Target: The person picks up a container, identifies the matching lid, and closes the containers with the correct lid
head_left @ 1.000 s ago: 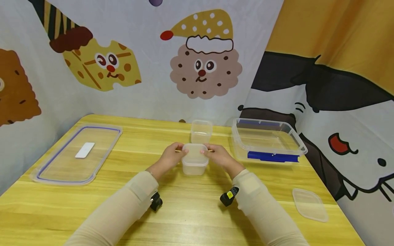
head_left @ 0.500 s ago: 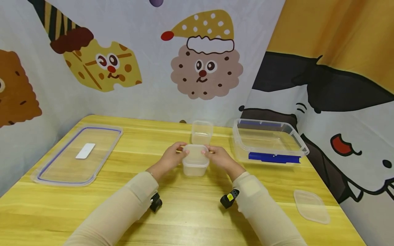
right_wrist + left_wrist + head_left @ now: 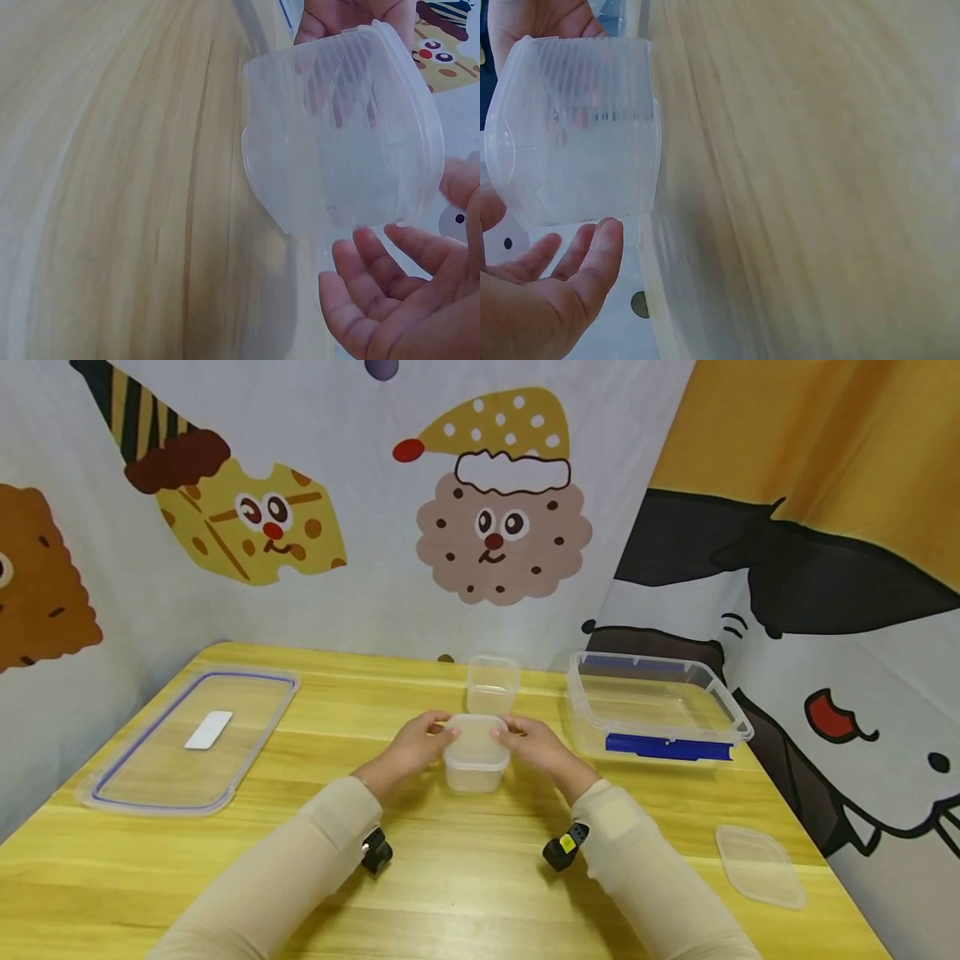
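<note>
A small translucent plastic food container (image 3: 473,779) stands upright near the middle of the table, a frosted lid (image 3: 477,737) on top. My left hand (image 3: 408,749) holds its left side, the thumb over the lid edge. On the opposite side my right hand (image 3: 543,749) grips it likewise, thumb on the lid's corner. In the left wrist view the left hand's fingers (image 3: 600,259) lie right at the wall of the container (image 3: 592,150). From the right wrist, the right hand's fingers (image 3: 364,281) curve close along the container (image 3: 337,150).
Just behind is another small clear container (image 3: 492,681), without a lid. A large clear box (image 3: 588,727) with blue clips stands at the back right. Its size matches a big blue-edged lid (image 3: 157,772) lying left. One small square lid (image 3: 759,868) lies near the table's right edge.
</note>
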The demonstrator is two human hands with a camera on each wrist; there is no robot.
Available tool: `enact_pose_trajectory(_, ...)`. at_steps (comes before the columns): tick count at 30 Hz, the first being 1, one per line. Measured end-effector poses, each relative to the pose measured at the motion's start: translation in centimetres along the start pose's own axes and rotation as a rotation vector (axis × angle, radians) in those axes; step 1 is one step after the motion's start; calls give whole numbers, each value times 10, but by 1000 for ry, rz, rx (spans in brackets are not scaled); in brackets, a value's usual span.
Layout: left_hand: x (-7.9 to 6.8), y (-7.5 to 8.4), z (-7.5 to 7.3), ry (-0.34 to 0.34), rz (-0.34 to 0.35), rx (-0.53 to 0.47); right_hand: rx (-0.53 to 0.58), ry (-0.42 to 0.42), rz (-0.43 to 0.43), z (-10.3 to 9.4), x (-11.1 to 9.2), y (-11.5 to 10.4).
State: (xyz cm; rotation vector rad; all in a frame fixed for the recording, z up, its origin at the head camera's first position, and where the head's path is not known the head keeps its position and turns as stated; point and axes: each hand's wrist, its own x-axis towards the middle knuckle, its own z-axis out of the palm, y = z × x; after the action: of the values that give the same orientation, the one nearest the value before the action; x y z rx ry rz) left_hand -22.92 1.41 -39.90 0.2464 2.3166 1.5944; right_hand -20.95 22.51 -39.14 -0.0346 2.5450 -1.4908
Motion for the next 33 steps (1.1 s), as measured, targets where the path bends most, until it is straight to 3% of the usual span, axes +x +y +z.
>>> enact_pose_trajectory(6,-6,3,-4,-42,-16,-3,67,-103,43,-3,-5,5)
enact_pose_trajectory(15,-10,2,-6,-131,-1,-31,79,-200,68,-9,-13,9)
enact_pose_trajectory(33,-9,0,-9,-131,2,43,77,-212,30,-9,-15,9)
